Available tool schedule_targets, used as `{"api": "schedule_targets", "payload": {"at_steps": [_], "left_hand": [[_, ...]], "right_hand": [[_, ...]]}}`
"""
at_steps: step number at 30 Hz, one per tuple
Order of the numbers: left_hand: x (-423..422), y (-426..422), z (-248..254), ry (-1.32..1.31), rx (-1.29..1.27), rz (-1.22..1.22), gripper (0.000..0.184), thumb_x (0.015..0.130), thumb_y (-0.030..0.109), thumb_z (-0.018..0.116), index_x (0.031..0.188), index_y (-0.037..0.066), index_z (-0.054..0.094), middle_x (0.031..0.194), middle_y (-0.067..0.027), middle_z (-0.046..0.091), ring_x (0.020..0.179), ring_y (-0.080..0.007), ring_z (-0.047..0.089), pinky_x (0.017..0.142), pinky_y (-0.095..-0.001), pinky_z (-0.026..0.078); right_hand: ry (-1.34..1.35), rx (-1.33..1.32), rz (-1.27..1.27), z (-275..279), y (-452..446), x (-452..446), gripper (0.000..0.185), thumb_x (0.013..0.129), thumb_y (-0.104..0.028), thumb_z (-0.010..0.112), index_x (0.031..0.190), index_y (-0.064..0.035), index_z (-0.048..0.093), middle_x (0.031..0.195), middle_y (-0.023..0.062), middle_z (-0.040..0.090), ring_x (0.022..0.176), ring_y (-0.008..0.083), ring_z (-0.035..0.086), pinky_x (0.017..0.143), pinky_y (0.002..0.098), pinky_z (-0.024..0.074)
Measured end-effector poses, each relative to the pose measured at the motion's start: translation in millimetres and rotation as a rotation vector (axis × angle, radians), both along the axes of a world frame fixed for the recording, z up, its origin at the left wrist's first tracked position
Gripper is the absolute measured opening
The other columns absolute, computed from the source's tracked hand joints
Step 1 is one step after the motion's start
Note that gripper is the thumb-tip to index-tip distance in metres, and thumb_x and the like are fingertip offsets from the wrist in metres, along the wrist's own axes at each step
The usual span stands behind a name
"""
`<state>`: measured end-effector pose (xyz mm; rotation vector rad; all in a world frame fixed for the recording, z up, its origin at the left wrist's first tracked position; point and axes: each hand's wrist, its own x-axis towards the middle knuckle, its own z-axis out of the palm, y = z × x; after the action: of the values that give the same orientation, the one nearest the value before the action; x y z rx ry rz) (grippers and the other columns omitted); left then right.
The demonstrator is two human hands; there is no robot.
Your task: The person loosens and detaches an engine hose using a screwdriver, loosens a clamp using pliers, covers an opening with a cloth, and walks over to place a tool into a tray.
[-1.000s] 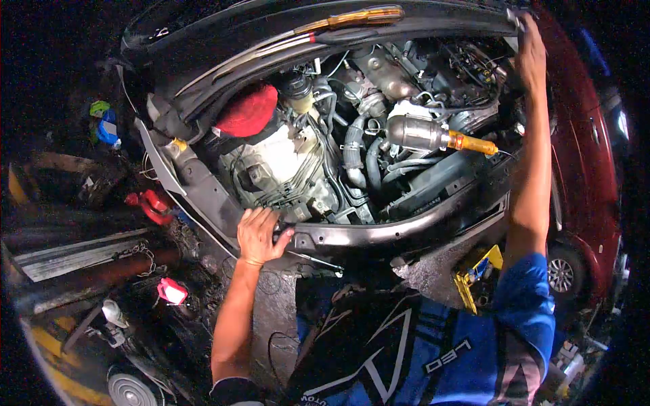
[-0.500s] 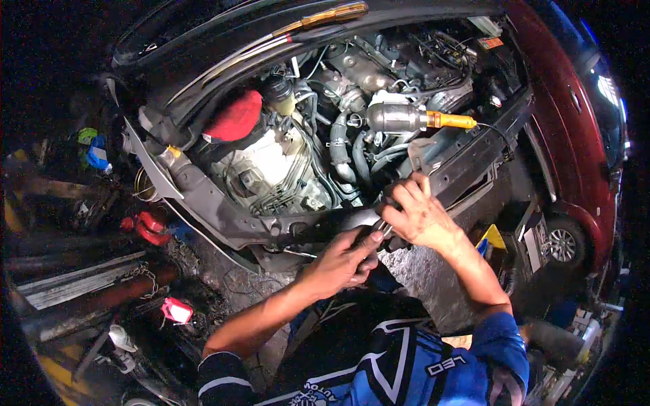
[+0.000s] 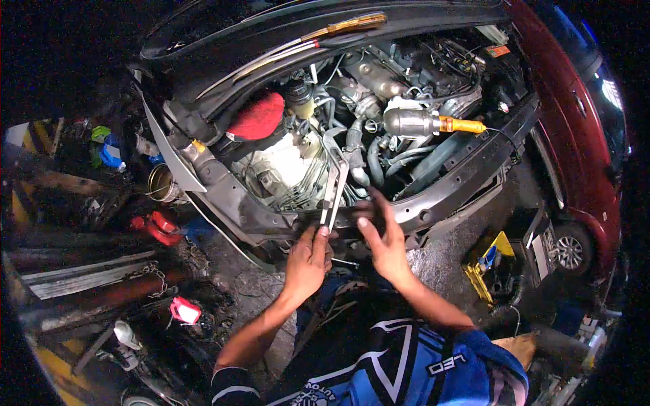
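My left hand (image 3: 310,264) is closed around the lower end of long metal pliers (image 3: 334,184). Two bright handles run up from my fingers to a curved jaw, which stands out over the engine bay. To the right, my right hand (image 3: 386,247) is held with thumb and index finger spread and nothing in it; its fingertips are blurred. Both hands are over the front crossmember (image 3: 440,206) of the car. Beyond the pliers lie engine hoses (image 3: 355,145) and a lit, pale area beside the engine.
A caged work lamp (image 3: 413,123) with an orange handle lies on the engine. At the bay's left rests a red cloth (image 3: 257,116). A yellow container (image 3: 489,260) stands on the floor at right, a red jack-like object (image 3: 161,227) at left. A dark red car (image 3: 562,88) is alongside.
The pliers have swung left and now point up into the bay, held in my left hand alone. My right hand has let go of them and opened. The view has shifted slightly.
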<state>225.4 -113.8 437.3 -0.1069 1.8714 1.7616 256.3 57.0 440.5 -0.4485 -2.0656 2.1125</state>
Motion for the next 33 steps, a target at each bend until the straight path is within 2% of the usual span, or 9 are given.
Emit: {"api": "schedule_targets", "payload": {"at_steps": [4, 6, 9, 17, 19, 21, 25, 30, 33], "left_hand": [[3, 3, 6, 0.18, -0.262, -0.137, 0.038, 0.108, 0.037, 0.042, 0.104, 0.003, 0.059, 0.059, -0.004, 0.055, 0.05, -0.0189, 0.056, 0.049, -0.0363, 0.043], [-4, 0, 13, 0.183, -0.331, -0.207, 0.041, 0.108, 0.04, 0.04, 0.107, 0.004, 0.06, 0.06, -0.0095, 0.06, 0.055, -0.0287, 0.063, 0.054, -0.0426, 0.046], [-21, -20, 23, 0.185, -0.352, -0.215, 0.043, 0.107, 0.041, 0.043, 0.111, 0.003, 0.063, 0.065, -0.0074, 0.062, 0.057, -0.0211, 0.061, 0.057, -0.0368, 0.048], [-49, -45, 16, 0.493, -0.392, -0.275, 0.048, 0.1, 0.032, 0.06, 0.137, 0.002, 0.054, 0.097, -0.0142, 0.071, 0.088, -0.0199, 0.069, 0.08, -0.035, 0.053], [-48, -30, 21, 0.472, -0.389, -0.238, 0.057, 0.097, 0.032, 0.066, 0.14, -0.002, 0.05, 0.121, -0.0213, 0.067, 0.113, -0.0252, 0.064, 0.098, -0.0387, 0.048], [-52, -19, 21, 0.379, -0.295, -0.2, 0.061, 0.096, 0.03, 0.067, 0.139, -0.009, 0.047, 0.13, -0.0233, 0.061, 0.121, -0.0288, 0.059, 0.106, -0.039, 0.043], [-62, -7, -14, 0.433, -0.281, -0.192, 0.065, 0.091, 0.031, 0.072, 0.136, -0.01, 0.049, 0.118, -0.0235, 0.067, 0.112, -0.0291, 0.064, 0.1, -0.0399, 0.047], [-105, -9, -2, 0.07, -0.207, -0.264, 0.036, 0.096, 0.017, 0.055, 0.128, 0.001, 0.061, 0.08, -0.0026, 0.056, 0.063, -0.01, 0.048, 0.055, -0.0294, 0.04], [-153, -24, -26, 0.374, -0.418, -0.499, 0.028, 0.097, 0.021, 0.052, 0.116, 0.004, 0.063, 0.076, -0.0031, 0.056, 0.061, -0.0109, 0.051, 0.05, -0.0282, 0.038]], "right_hand": [[-0.177, 0.093, 0.168, -23, -13, -20, 0.034, 0.101, -0.032, 0.059, 0.105, 0.0007, 0.067, 0.091, 0.0132, 0.069, 0.09, 0.0185, 0.063, 0.084, 0.0342, 0.0491], [-0.188, -0.041, 0.216, -24, -8, -25, 0.029, 0.103, -0.026, 0.058, 0.114, 0.0008, 0.061, 0.092, 0.0057, 0.067, 0.081, 0.0124, 0.06, 0.074, 0.0279, 0.0491], [-0.295, -0.427, 0.219, -16, 0, -20, 0.025, 0.104, -0.021, 0.055, 0.119, -0.002, 0.06, 0.091, 0.0031, 0.065, 0.077, 0.0111, 0.06, 0.067, 0.0253, 0.0497], [-0.159, 0.226, 0.331, -15, 19, -8, 0.036, 0.104, -0.025, 0.056, 0.132, -0.0021, 0.057, 0.096, 0.0045, 0.066, 0.087, 0.0115, 0.056, 0.081, 0.0282, 0.0477], [-0.202, 0.218, 0.447, -9, 7, -3, 0.044, 0.103, -0.022, 0.054, 0.142, -0.0018, 0.049, 0.131, 0.0251, 0.06, 0.123, 0.0374, 0.057, 0.106, 0.042, 0.0421], [0.034, 0.244, 0.454, -9, -9, 0, 0.055, 0.103, -0.029, 0.054, 0.146, 0.0033, 0.042, 0.143, 0.0296, 0.049, 0.137, 0.0409, 0.045, 0.114, 0.0436, 0.0358], [0.064, 0.32, 0.613, -4, -25, 11, 0.074, 0.102, -0.041, 0.056, 0.153, 0.0039, 0.026, 0.157, 0.0345, 0.025, 0.147, 0.0461, 0.026, 0.119, 0.0459, 0.0291], [-0.121, 0.197, 0.957, -31, 6, 34, 0.057, 0.101, -0.048, 0.055, 0.14, -0.0064, 0.053, 0.136, 0.0277, 0.057, 0.126, 0.0427, 0.055, 0.102, 0.0448, 0.0489], [-0.304, 0.31, 0.87, -87, 27, 61, 0.051, 0.102, -0.044, 0.053, 0.133, -0.0039, 0.059, 0.124, 0.0253, 0.064, 0.116, 0.0412, 0.062, 0.1, 0.0463, 0.049]]}}
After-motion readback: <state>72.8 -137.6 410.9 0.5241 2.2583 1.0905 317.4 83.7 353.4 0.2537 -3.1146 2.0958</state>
